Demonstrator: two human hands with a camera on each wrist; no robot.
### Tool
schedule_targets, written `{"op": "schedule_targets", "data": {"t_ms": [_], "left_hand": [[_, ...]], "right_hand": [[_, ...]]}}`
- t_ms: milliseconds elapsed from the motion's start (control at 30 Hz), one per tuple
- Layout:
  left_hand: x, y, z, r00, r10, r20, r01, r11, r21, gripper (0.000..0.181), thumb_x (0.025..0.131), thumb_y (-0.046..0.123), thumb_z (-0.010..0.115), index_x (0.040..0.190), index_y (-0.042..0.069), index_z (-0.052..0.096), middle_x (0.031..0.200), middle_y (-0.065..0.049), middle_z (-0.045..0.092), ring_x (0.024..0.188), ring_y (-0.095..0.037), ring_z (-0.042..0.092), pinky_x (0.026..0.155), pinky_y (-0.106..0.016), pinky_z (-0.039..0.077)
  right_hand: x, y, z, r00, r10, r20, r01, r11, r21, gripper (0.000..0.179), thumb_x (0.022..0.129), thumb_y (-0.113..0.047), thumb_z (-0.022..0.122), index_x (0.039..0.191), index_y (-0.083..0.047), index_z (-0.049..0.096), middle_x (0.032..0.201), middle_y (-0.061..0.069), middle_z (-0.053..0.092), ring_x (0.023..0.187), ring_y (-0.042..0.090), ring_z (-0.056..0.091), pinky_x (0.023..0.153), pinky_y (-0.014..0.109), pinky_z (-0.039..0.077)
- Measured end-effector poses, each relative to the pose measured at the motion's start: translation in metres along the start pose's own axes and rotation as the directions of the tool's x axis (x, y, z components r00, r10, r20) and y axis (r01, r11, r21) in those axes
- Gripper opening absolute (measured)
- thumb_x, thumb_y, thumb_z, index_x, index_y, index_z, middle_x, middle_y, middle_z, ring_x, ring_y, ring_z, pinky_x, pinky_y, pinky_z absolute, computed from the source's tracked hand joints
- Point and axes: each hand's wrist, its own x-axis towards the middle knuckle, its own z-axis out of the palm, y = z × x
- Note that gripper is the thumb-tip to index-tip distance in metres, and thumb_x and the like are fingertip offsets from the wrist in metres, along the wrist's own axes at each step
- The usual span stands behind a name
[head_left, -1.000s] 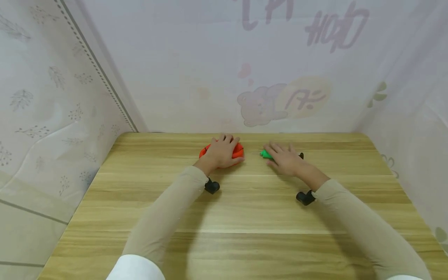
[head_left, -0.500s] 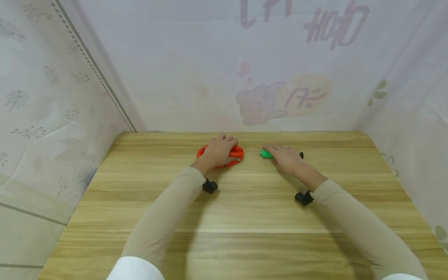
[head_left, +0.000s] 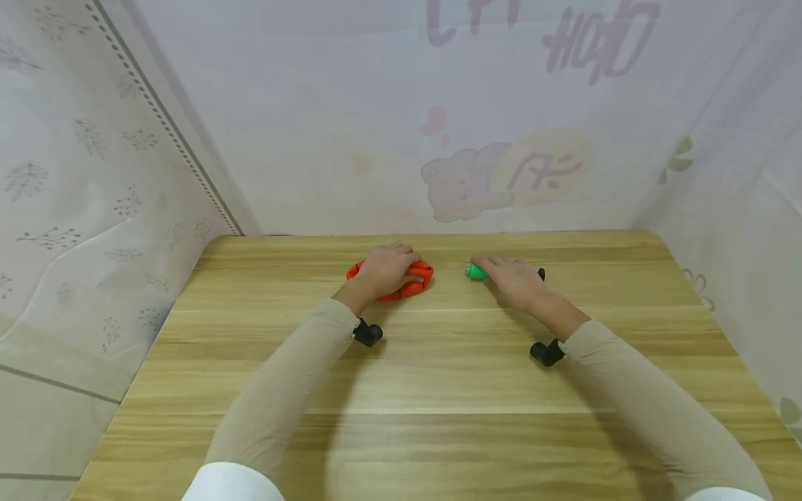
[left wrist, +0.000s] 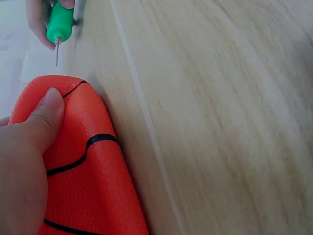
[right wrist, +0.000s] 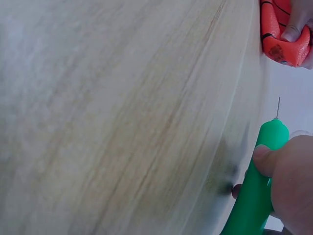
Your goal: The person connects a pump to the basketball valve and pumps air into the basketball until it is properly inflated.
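A deflated, folded orange-red basketball with black lines is at the back of the table. My left hand grips it from above, and in the left wrist view the thumb presses into the sagging ball. To its right, my right hand holds a green hand pump, thumb along its barrel in the right wrist view. A thin metal needle sticks out of the pump's tip, pointing towards the ball with a gap between. The palm hides most of the pump.
Both items are on a wooden table, near its back edge. Behind it hangs a pale printed sheet, with more sheeting at either side. Black camera mounts are strapped at both wrists.
The left fingers, spread over the ball before, have curled round it, and the ball has shifted slightly left. The right fingers have closed round the pump.
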Motion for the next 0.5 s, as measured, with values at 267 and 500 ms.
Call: {"op": "schedule_targets", "data": {"t_ms": [267, 500], "left_hand": [[-0.011, -0.003, -0.002, 0.995, 0.05, -0.086, -0.057, 0.995, -0.078, 0.025, 0.098, 0.02, 0.068, 0.123, 0.02, 0.071, 0.122, 0.003, 0.068, 0.11, -0.021, 0.06, 0.089, -0.038, 0.052], [-0.02, 0.009, -0.011, 0.959, 0.128, -0.252, -0.152, 0.985, -0.077, 0.03, 0.092, 0.002, 0.066, 0.116, 0.019, 0.075, 0.112, 0.005, 0.073, 0.1, -0.018, 0.063, 0.078, -0.035, 0.054]], "right_hand": [[-0.008, -0.004, -0.006, 1.0, -0.001, 0.006, 0.001, 1.0, -0.007, 0.052, 0.105, -0.01, 0.054, 0.155, -0.008, 0.039, 0.148, 0.02, 0.051, 0.133, 0.043, 0.051, 0.104, 0.062, 0.043], [-0.02, -0.005, -0.012, 0.996, -0.066, -0.063, 0.064, 0.997, -0.032, 0.054, 0.103, -0.008, 0.057, 0.154, -0.007, 0.039, 0.144, 0.019, 0.054, 0.131, 0.04, 0.053, 0.102, 0.06, 0.045]]}}
